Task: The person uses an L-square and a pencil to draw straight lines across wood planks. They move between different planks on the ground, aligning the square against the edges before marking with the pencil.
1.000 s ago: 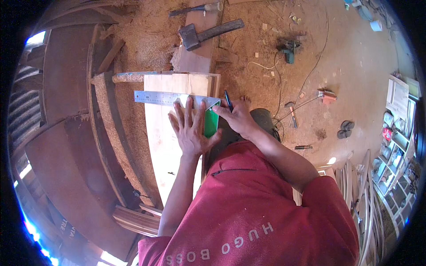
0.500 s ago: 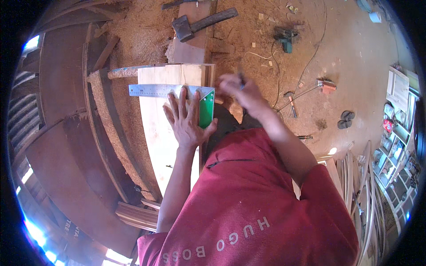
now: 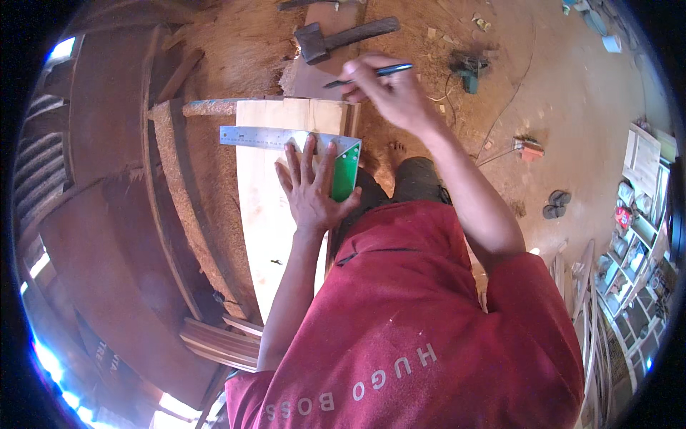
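At the far left, a sawdust-covered beam [image 3: 189, 186] runs alongside the pale boards [image 3: 268, 193] but apart from them. The metal blade [image 3: 246, 136] of a square lies across the boards near their far end, its tip overhanging their left edge. Next comes the left hand [image 3: 312, 193], flat with its fingers spread and gripping nothing; 3 fingertips rest on the blade, probably to stop it from slipping. Its thumb reaches rightward beside the lower end of the square's green handle [image 3: 346, 175], which lies along the boards' right edge, seemingly so that this edge sets the blade's angle. The square is thus just ahead of the left palm, partly under its fingers.

Beyond the boards, a heavy-headed hammer [image 3: 314, 44] rests on a reddish plank [image 3: 314, 82]. Farther right, the right hand [image 3: 393, 96] is raised, its fingers closed around 1 dark pen [image 3: 393, 70]. The point faces left, well apart from the blade; the grip looks suited to writing. Right of that hand, a power tool [image 3: 469, 79] sits on the floor.
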The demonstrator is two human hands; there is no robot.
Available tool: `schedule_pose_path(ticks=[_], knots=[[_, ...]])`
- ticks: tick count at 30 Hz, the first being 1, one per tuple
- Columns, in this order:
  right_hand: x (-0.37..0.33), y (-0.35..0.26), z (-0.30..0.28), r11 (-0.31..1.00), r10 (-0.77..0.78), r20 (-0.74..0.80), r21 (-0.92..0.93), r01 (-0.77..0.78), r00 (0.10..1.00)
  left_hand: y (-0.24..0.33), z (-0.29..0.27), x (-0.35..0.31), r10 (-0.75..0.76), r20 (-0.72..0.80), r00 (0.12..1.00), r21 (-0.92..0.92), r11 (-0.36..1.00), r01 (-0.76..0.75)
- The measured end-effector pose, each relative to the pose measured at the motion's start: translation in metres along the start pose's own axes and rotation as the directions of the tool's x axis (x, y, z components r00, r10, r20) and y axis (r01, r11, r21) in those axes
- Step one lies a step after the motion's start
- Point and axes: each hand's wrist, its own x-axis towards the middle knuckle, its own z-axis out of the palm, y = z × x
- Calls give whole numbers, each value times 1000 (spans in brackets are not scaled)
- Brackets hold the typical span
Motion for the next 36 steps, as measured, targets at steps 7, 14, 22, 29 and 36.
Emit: schedule_pose_path(ticks=[7, 14, 22, 29, 36], knots=[[34, 3, 87, 920, -278, 308, -189, 344, 910, -1, -3, 0, 5, -9, 1000, -17, 1000, -5], [58, 8, 148, 917, -122, 482, -281, 284, 868, -3, -6, 0, -11, 28, 1000, -40, 999, 12], [64, 12, 164, 899, -110, 504, -317, 301, 857, -5, -7, 0, -15, 30, 999, -71, 997, 17], [68, 13, 166, 892, -70, 516, -351, 285, 854, -4, -8, 3, -18, 10, 1000, -111, 994, 19], [65, 9, 162, 835, -169, 533, -369, 408, 829, -3, -10, 3, -9, 12, 1000, -92, 996, 11]])
